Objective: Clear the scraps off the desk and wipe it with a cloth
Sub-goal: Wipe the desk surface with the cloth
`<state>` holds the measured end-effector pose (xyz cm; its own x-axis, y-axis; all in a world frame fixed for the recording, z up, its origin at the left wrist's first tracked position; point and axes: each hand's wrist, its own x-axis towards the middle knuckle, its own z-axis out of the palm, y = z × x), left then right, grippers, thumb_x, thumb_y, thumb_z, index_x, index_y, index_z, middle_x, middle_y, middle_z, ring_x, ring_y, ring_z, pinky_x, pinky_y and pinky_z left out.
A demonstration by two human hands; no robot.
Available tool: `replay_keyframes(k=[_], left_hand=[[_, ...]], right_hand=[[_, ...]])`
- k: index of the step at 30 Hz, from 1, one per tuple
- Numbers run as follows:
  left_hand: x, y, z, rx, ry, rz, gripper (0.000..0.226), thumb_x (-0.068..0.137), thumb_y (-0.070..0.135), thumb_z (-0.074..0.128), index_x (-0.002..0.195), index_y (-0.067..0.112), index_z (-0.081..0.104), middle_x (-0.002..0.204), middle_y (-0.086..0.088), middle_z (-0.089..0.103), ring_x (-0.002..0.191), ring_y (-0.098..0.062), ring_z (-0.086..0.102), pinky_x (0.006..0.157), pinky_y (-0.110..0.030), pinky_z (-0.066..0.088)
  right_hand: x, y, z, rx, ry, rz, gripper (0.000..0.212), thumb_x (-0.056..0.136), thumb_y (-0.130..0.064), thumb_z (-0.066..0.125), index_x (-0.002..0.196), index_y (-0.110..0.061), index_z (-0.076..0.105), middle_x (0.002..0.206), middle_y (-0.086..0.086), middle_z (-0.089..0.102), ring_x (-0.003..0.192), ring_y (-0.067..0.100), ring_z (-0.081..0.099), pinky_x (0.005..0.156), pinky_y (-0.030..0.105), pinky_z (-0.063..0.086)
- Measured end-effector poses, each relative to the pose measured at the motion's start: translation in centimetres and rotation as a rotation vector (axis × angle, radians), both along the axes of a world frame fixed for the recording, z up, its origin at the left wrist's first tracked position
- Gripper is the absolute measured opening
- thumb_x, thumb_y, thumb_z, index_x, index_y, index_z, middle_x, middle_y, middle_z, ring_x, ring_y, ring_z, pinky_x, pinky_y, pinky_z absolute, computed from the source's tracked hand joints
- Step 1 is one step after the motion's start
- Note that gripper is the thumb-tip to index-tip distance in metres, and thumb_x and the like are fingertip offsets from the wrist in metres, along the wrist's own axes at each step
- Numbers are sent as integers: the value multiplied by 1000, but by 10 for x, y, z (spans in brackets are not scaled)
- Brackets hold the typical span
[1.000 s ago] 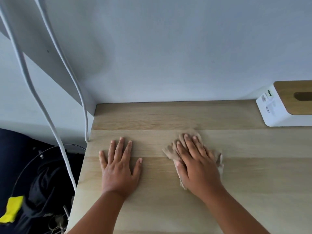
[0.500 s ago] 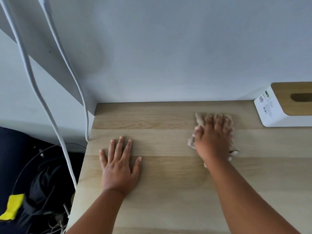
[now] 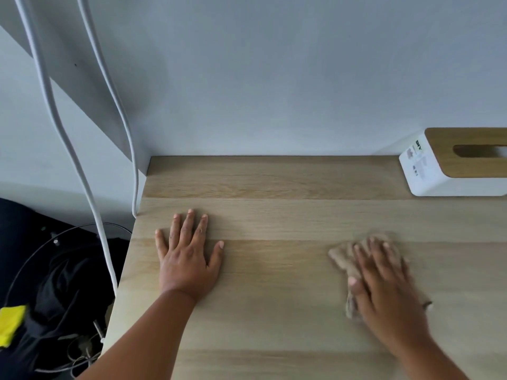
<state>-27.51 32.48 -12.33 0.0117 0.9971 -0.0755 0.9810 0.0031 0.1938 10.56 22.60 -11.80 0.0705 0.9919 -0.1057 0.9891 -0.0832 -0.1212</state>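
Wood desk (image 3: 274,311): pale oak grain, set against a grey wall.
Left hand (image 3: 189,259): flat, palm down, fingers spread, gripping nothing.
Right hand (image 3: 384,286): blurred, fingers straight, pressing cloth.
Cloth (image 3: 341,260): beige, crumpled, under right hand, right of centre.
Tissue box (image 3: 450,174): white, wooden lid, back right.
Cables (image 3: 82,174): white, hanging left.
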Motion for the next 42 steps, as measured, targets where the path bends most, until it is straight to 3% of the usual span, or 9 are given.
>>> replay_keyframes(k=[2, 6, 10, 13, 19, 25, 31, 36, 42], left_hand=[[0, 0, 0, 1, 0, 4, 76, 97, 71, 21, 163, 32, 23, 173, 6, 8, 159, -18, -10, 127, -58, -3], [1, 0, -1, 11, 0, 10, 76, 97, 71, 21, 162, 32, 24, 173, 6, 10, 160, -18, -8, 127, -58, -3], [0, -1, -1, 17, -1, 0, 76, 97, 71, 21, 162, 32, 24, 173, 5, 11, 160, -19, -6, 127, -58, -2], [0, -1, -1, 22, 0, -1, 77, 97, 72, 21, 162, 31, 25, 173, 3, 12, 160, -20, -4, 127, -59, -1], [-1, -2, -2, 29, 5, 0, 76, 97, 72, 21, 161, 30, 26, 172, 3, 14, 160, -21, -2, 127, -59, -1], [-1, -4, -4, 44, 7, -7, 75, 99, 70, 20, 161, 30, 26, 172, 2, 15, 160, -22, -1, 126, -60, -2], [-4, -3, -10, 62, 3, -16, 68, 101, 63, 22, 161, 31, 24, 172, 3, 15, 160, -20, -1, 126, -60, -2], [-6, -1, -14, 82, -34, 9, 64, 101, 57, 23, 160, 32, 30, 171, 6, 19, 159, -18, 3, 127, -58, -2], [-6, -1, -12, 73, -40, 10, 67, 100, 61, 25, 159, 31, 32, 171, 4, 20, 159, -19, 6, 126, -59, -1]], right_hand=[[1, 33, 2, 4, -1, -181, 67, 94, -46, 36, 151, -14, 50, 164, 17, 36, 152, 41, 28, 117, 66, 28], [-41, 99, -1, -1, 42, -359, 65, 98, -45, 35, 157, -19, 39, 169, 16, 22, 156, 41, 13, 123, 63, 15], [-101, 108, -3, 3, 26, -135, 63, 101, -47, 33, 160, -25, 32, 171, 12, 17, 158, 39, 7, 126, 61, 9], [-130, 68, -2, 36, 54, 76, 63, 99, -46, 37, 158, -23, 38, 170, 11, 23, 159, 36, 11, 126, 59, 13], [-80, -53, -10, 48, 45, 340, 64, 101, -49, 43, 161, -27, 33, 172, 0, 17, 160, 26, 11, 124, 58, 22], [5, -78, 2, -45, 11, -41, 65, 100, -49, 32, 156, -18, 43, 168, 9, 29, 157, 33, 22, 118, 64, 29], [-53, 27, -4, -3, 26, -314, 64, 100, -44, 31, 158, -18, 38, 170, 15, 20, 157, 40, 13, 124, 63, 13], [-156, 64, -5, 32, 67, -21, 62, 101, -45, 33, 159, -24, 32, 172, 11, 17, 159, 37, 6, 126, 59, 8], [-175, -50, -9, 56, 107, 487, 59, 103, -44, 40, 158, -25, 36, 172, 3, 20, 160, 29, 7, 126, 56, 15]])
